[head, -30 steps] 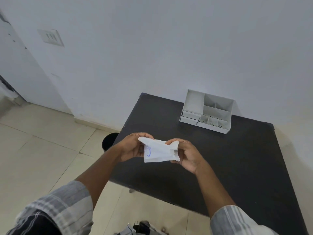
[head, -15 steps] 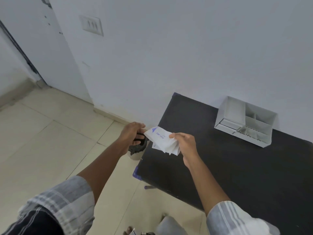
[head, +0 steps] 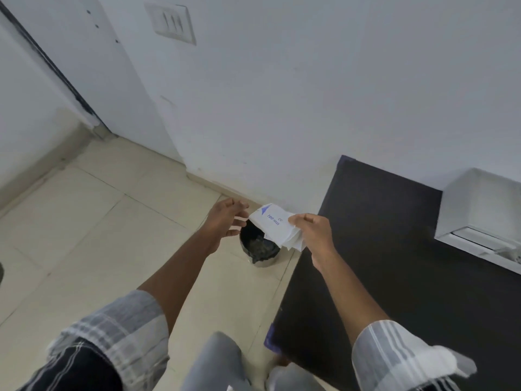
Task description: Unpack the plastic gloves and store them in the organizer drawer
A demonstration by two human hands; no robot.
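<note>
A white packet of plastic gloves with blue print is pinched at its right end by my right hand; thin white layers stick out below the fingers. The packet hangs in the air beyond the left edge of the black table, above a small bin. My left hand hovers just left of the packet with its fingers spread, nothing clearly in them. The white organizer stands against the wall at the far right of the table, partly cut off by the frame; its drawer front shows low on it.
A small round bin with a dark liner stands on the tiled floor beside the table's left edge, right under my hands. A white wall with a switch plate is behind. My knees show at the bottom.
The view has swung left and down toward the floor. Both hands moved off the table to above the bin. My left hand let go of the packet and spread its fingers.
</note>
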